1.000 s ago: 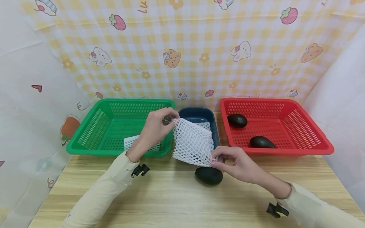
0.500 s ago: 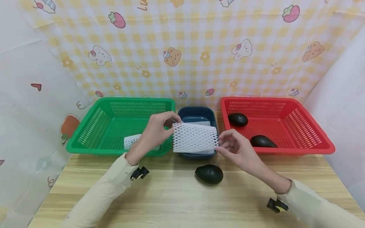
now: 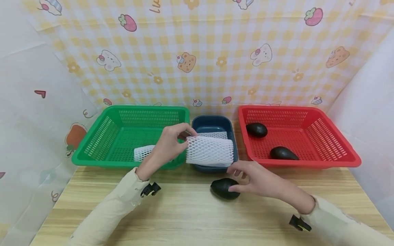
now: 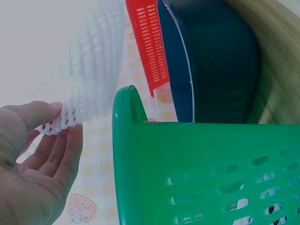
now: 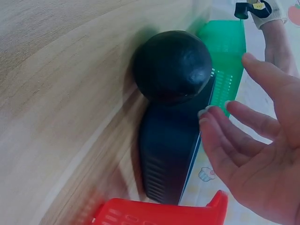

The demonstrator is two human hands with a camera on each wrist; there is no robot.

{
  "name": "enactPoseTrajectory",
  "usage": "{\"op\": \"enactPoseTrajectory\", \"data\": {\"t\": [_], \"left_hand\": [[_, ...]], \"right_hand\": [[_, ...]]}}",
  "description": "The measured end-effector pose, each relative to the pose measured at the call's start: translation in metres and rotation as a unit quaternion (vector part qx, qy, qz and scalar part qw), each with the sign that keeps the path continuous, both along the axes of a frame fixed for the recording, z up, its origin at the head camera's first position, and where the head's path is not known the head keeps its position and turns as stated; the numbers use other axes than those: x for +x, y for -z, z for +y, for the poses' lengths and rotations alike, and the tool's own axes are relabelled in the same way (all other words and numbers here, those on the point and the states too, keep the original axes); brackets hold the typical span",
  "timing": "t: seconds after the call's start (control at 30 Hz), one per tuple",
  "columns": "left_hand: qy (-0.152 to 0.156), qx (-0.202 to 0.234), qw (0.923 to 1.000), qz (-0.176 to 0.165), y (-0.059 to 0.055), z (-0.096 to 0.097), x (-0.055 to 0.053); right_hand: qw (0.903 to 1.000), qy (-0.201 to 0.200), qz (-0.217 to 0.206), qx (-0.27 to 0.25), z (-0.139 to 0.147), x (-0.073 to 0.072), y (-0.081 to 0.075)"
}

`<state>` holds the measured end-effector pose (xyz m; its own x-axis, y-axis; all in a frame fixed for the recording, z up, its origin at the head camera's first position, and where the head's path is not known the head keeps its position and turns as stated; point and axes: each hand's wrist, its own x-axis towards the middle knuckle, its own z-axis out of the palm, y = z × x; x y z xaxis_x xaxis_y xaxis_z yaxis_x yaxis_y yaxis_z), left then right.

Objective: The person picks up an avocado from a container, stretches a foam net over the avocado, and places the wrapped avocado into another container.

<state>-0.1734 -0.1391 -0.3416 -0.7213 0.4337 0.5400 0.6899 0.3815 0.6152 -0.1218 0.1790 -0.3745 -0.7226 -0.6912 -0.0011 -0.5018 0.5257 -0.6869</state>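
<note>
My left hand point(image 3: 173, 141) pinches one end of a white foam net sleeve point(image 3: 210, 151), which stretches out to the right over the dark blue bin point(image 3: 209, 119). In the left wrist view the thumb and fingers point(image 4: 71, 152) grip the edge of its mesh. A dark avocado point(image 3: 222, 188) lies on the table in front of the bin. My right hand point(image 3: 253, 179) hovers just over it, thumb and fingers spread, holding nothing; the right wrist view shows the fingers point(image 5: 218, 145) apart from the fruit.
A green basket point(image 3: 129, 164) at left contains a white net-wrapped item point(image 3: 142, 152). The red basket point(image 3: 326, 136) at right holds two avocados point(image 3: 257, 130). Another foam net point(image 3: 220, 134) lies in the blue bin. Behind hangs a checked cloth point(image 3: 215, 75).
My right hand first pinched the sleeve's lower corner, then let go and moved down to the avocado. The sleeve now lies flatter, still in my left hand.
</note>
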Motion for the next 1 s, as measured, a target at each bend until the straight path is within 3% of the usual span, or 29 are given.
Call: {"op": "enactPoseTrajectory", "data": {"t": [0.27, 0.47, 1.0], "left_hand": [[0.005, 0.006, 0.9999, 0.008, 0.001, 0.000, 0.000], [0.007, 0.005, 0.9999, 0.015, 0.002, 0.000, 0.001], [0.014, 0.004, 0.9998, 0.013, 0.003, 0.002, 0.001]], "right_hand": [[0.9984, -0.026, -0.013, 0.050, -0.003, 0.003, 0.007], [0.9959, -0.043, 0.004, 0.079, -0.008, 0.004, 0.013], [0.9944, -0.047, 0.005, 0.094, -0.010, -0.001, 0.024]]}}
